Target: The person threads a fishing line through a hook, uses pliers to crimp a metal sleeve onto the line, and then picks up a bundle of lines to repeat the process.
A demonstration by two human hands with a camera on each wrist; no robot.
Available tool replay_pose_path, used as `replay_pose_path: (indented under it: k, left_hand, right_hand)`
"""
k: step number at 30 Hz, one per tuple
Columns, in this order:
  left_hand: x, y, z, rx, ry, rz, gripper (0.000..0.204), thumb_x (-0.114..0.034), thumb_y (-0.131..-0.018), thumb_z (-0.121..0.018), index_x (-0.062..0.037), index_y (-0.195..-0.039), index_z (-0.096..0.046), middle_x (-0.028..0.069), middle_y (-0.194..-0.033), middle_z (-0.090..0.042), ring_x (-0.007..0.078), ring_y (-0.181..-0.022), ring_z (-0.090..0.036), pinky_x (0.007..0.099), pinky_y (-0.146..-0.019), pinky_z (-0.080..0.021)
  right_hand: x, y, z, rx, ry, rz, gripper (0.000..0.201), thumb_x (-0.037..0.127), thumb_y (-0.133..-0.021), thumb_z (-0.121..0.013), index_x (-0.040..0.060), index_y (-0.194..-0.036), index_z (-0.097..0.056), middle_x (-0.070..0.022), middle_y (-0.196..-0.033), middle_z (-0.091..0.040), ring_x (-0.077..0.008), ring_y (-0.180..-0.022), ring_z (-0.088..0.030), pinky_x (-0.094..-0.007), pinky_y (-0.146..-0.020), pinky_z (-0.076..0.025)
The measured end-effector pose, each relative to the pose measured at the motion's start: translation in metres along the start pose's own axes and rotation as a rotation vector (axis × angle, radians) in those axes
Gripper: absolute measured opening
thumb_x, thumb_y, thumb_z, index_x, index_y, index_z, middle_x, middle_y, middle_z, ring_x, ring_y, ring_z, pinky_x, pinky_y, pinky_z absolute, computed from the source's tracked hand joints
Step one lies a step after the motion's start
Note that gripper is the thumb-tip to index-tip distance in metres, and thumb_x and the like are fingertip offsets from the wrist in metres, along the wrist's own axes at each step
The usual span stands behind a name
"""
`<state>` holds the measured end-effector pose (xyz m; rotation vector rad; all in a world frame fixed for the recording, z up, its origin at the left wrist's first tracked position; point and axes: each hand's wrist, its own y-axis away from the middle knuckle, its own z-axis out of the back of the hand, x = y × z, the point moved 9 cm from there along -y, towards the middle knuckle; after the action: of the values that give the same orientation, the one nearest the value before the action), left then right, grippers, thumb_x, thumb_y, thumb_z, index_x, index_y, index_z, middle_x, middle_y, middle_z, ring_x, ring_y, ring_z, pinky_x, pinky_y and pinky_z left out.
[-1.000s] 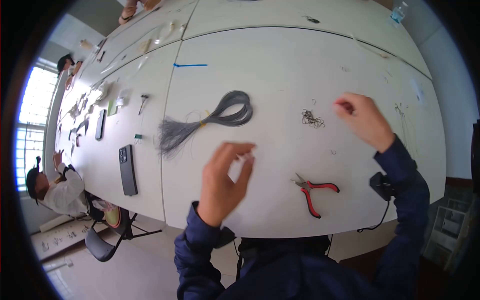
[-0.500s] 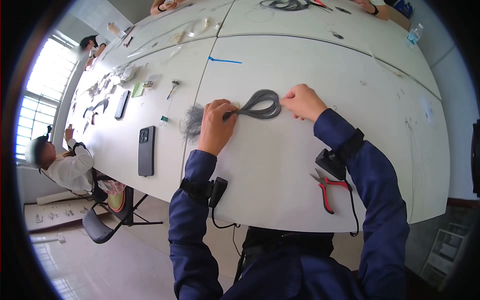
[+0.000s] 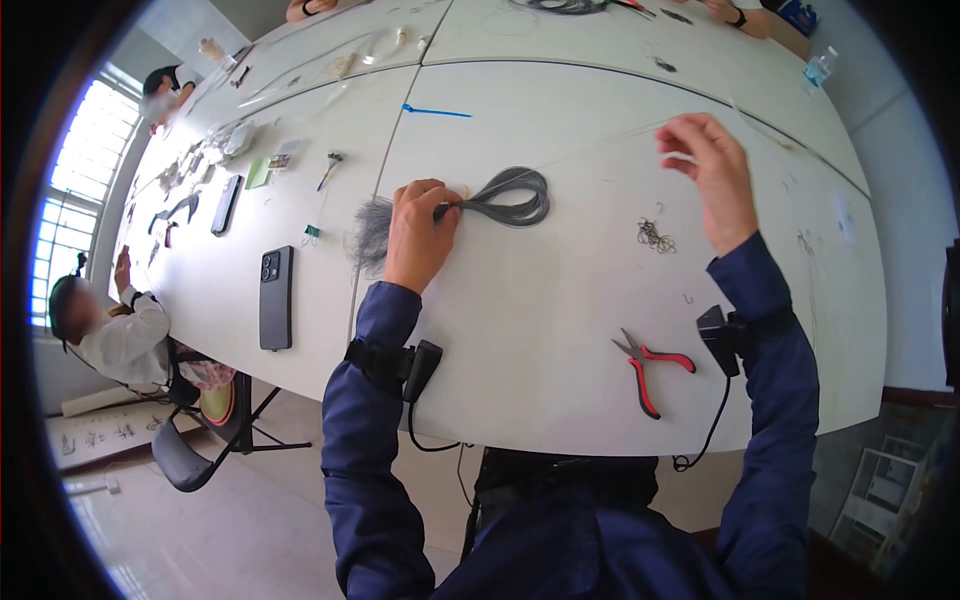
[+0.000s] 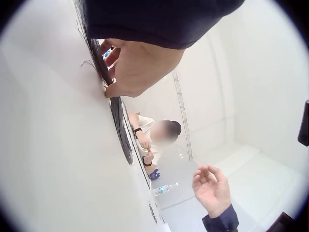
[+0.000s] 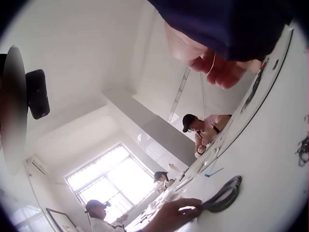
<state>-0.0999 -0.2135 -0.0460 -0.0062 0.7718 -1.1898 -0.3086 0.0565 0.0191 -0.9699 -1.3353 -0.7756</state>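
A bundle of thin grey strands (image 3: 543, 195) lies on the white table, looped at its right end and frayed at its left. My left hand (image 3: 418, 235) grips its narrow middle, where a bit of yellow tie shows beside the fingers. Raised to the right, my right hand (image 3: 715, 175) pinches a single fine strand (image 5: 213, 62), which runs back toward the loop in the head view. Below that hand lies a small pile of dark hooks (image 3: 655, 237), with a loose hook (image 3: 688, 299) nearer me. Red-handled pliers (image 3: 650, 370) rest near the front edge, jaws apart.
Left of the bundle are a dark phone (image 3: 276, 298), a green binder clip (image 3: 311, 233) and another phone (image 3: 227, 205). A blue cable tie (image 3: 437, 110) lies beyond it. A bottle (image 3: 820, 68) stands far right. Other people sit around the tables.
Both hands were apart from the bundle at first. The left then took hold of its middle while the right reached the loop. Since then the right has moved away rightward, drawing out a strand.
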Motion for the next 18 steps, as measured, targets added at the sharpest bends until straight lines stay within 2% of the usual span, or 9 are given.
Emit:
replay_pose_path:
  k: [3,8,10,13,15,16,17,18]
  left_hand:
    - [0.002,-0.006,-0.002,-0.006,-0.016,-0.006,0.016,-0.004,-0.083,-0.071,-0.004,-0.098,-0.074,0.0138,-0.115,-0.067,0.0345,-0.114,-0.057,0.0414,-0.098,-0.047]
    - [0.0,-0.008,-0.001,-0.015,-0.005,-0.026,0.02,-0.004,-0.084,-0.07,-0.0031,-0.103,-0.073,0.0146,-0.114,-0.066,0.0364,-0.114,-0.055,0.0421,-0.097,-0.047]
    - [-0.016,-0.008,0.008,-0.06,-0.052,-0.053,0.024,-0.006,-0.085,-0.07,-0.0037,-0.108,-0.072,0.0154,-0.117,-0.066,0.0363,-0.115,-0.056,0.0433,-0.095,-0.047]
    - [-0.066,-0.007,0.023,-0.016,0.111,-0.015,0.023,-0.008,-0.088,-0.069,-0.004,-0.111,-0.072,0.0152,-0.115,-0.068,0.029,-0.104,-0.062,0.0377,-0.088,-0.05]
    - [-0.105,0.003,-0.001,0.234,0.634,0.071,0.022,-0.017,-0.096,-0.066,-0.0049,-0.113,-0.072,0.0107,-0.103,-0.069,0.0176,-0.085,-0.062,0.0292,-0.077,-0.049]
    - [-0.129,0.013,-0.014,0.397,0.788,0.191,0.024,-0.021,-0.1,-0.061,-0.0012,-0.11,-0.071,0.0078,-0.103,-0.068,0.0135,-0.084,-0.058,0.028,-0.077,-0.048]
    - [-0.153,0.028,-0.031,0.56,0.937,0.314,0.031,-0.025,-0.103,-0.057,0.0024,-0.107,-0.07,0.0049,-0.104,-0.067,0.0094,-0.084,-0.054,0.0268,-0.077,-0.047]
    - [-0.171,0.039,-0.047,0.614,1.085,0.371,0.032,-0.026,-0.104,-0.056,0.0025,-0.106,-0.069,0.0044,-0.098,-0.066,0.0087,-0.081,-0.052,0.0263,-0.075,-0.046]
  right_hand:
    - [0.032,0.0,0.038,-0.04,-0.106,0.108,0.018,0.02,-0.097,-0.062,0.0023,-0.099,-0.067,-0.01,-0.098,-0.072,-0.015,-0.091,-0.067,-0.0295,-0.086,-0.055]
    - [0.053,0.004,0.082,-0.087,-0.056,0.08,0.022,0.021,-0.098,-0.062,0.0006,-0.104,-0.067,-0.0123,-0.104,-0.071,-0.0163,-0.094,-0.067,-0.0306,-0.09,-0.055]
    - [0.057,0.004,0.096,-0.096,-0.049,0.086,0.023,0.022,-0.098,-0.061,0.0014,-0.106,-0.067,-0.0118,-0.104,-0.071,-0.0169,-0.094,-0.067,-0.031,-0.092,-0.055]
    - [0.07,0.018,0.096,-0.074,-0.013,0.122,0.022,0.023,-0.098,-0.061,0.0027,-0.104,-0.065,-0.0074,-0.093,-0.069,-0.0133,-0.081,-0.066,-0.0274,-0.078,-0.056]
    - [0.07,0.039,0.07,0.116,0.071,0.008,0.019,0.022,-0.097,-0.061,0.0037,-0.101,-0.063,-0.0039,-0.085,-0.065,-0.0097,-0.069,-0.061,-0.0246,-0.065,-0.053]
    - [0.068,0.053,0.055,0.215,0.112,-0.047,0.018,0.022,-0.097,-0.061,0.0043,-0.1,-0.062,-0.0021,-0.08,-0.063,-0.0079,-0.063,-0.058,-0.0232,-0.059,-0.051]
    - [0.064,0.07,0.035,0.344,0.136,-0.058,0.013,0.018,-0.096,-0.062,0.0056,-0.097,-0.06,0.0025,-0.071,-0.057,-0.0039,-0.055,-0.051,-0.0208,-0.049,-0.042]
    - [0.053,0.091,0.023,0.396,0.203,-0.226,0.009,0.014,-0.097,-0.061,0.0059,-0.097,-0.06,0.0047,-0.068,-0.055,-0.0023,-0.056,-0.05,-0.0199,-0.051,-0.041]
